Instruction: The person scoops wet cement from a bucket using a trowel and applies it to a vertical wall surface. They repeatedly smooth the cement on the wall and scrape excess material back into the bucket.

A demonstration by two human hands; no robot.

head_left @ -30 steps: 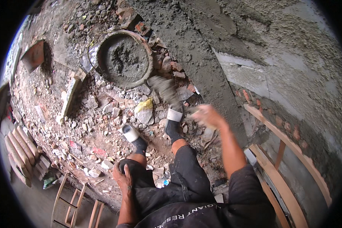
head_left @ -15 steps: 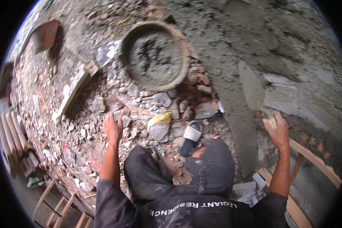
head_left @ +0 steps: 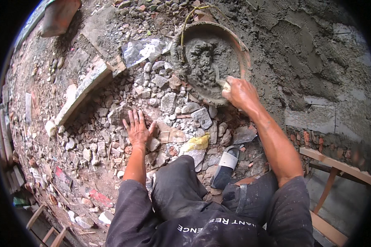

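My left hand (head_left: 137,128) lies flat, fingers spread, on broken stone rubble (head_left: 161,103) on the ground. My right hand (head_left: 240,91) is closed around a pale trowel handle (head_left: 225,84) at the near rim of a round reddish pan (head_left: 243,55) filled with wet grey mortar (head_left: 210,61). The trowel's blade sits in the mortar and is hard to make out. I crouch over the rubble, one foot in a black and white sandal (head_left: 226,162) below the pan.
A freshly plastered grey wall (head_left: 309,61) rises at the right, with bare brick (head_left: 317,140) low down. A wooden frame (head_left: 338,166) stands at lower right. A long stone slab (head_left: 84,92) and a crumpled plastic sheet (head_left: 142,49) lie left of the pan. Bricks (head_left: 4,136) are stacked far left.
My right hand has come down from the wall to the mortar pan and gripped the trowel. My left hand has dropped flat onto the rubble. I have leaned closer to the pan.
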